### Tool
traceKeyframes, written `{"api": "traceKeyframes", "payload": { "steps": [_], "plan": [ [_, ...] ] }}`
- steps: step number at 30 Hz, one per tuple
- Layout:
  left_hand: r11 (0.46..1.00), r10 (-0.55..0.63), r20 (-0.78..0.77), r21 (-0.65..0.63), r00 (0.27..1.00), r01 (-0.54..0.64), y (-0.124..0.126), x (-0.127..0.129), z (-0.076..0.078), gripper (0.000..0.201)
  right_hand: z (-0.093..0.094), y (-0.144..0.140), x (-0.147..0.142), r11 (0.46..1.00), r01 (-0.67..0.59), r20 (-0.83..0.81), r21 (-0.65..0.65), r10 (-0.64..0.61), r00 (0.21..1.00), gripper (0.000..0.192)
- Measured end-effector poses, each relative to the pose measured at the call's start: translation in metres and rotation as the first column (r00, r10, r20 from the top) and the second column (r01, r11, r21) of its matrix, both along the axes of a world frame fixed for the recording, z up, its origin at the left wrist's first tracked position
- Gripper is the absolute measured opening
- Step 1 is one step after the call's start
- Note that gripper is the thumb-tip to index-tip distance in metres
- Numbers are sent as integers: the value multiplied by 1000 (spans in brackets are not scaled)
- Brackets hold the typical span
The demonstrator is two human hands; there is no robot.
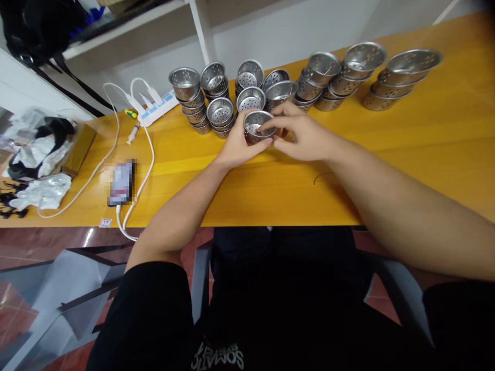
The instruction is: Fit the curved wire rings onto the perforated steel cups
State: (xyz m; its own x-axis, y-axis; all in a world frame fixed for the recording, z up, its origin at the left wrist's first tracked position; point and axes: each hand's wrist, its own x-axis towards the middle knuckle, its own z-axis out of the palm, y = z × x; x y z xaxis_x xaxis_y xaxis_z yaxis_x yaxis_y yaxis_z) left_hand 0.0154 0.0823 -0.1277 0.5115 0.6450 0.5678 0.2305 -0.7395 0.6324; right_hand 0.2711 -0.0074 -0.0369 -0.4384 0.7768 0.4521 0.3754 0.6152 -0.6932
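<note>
Metal cup [252,127] between both hands, over the table [174,170].
I see left hand [238,140] fingers grasping its side; right hand [299,131] has one finger dipped inside, can't tell if the others grip. Just beyond the fingers, stacks of perforated cups [251,99]; well left, power strip [160,109].

Single head-worn view, facing forward and down: the wearer's torso [270,304] lies close below at 6 o'clock, the left hand [236,145] near 12, the right hand [305,133] near 1, the counter [444,149] spanning 9 to 3.
</note>
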Motion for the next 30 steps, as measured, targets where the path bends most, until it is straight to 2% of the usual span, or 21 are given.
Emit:
{"api": "traceKeyframes", "payload": {
  "steps": [4,8,12,18,20,25,30],
  "plan": [
    [1000,11,-19,2,1000,-11,-1,0,2,114,-1,1,1,998,10,-10,57,-9,1000,34],
    [999,52,-19,16,998,-52,1,1,1,115,2,2,4,997,75,-98,25,-72,993,46],
    [998,61,35,26,998,-62,4,2,-1,111,6,3,8,999,32,-93,12,-31,995,56],
    [985,67,-19,163,998,-63,12,0,-1,112,10,-1,9,998,14,-86,69,-8,996,54],
    [981,73,-2,179,997,-71,14,0,0,113,11,-2,9,998,31,-83,48,-27,996,57],
    [983,93,-46,162,995,-84,16,0,-1,115,10,-1,11,997,76,-47,-12,-76,996,60],
    [994,50,50,89,997,-55,13,1,-8,112,5,3,11,995,91,-52,34,-89,995,63]
  ]
}}
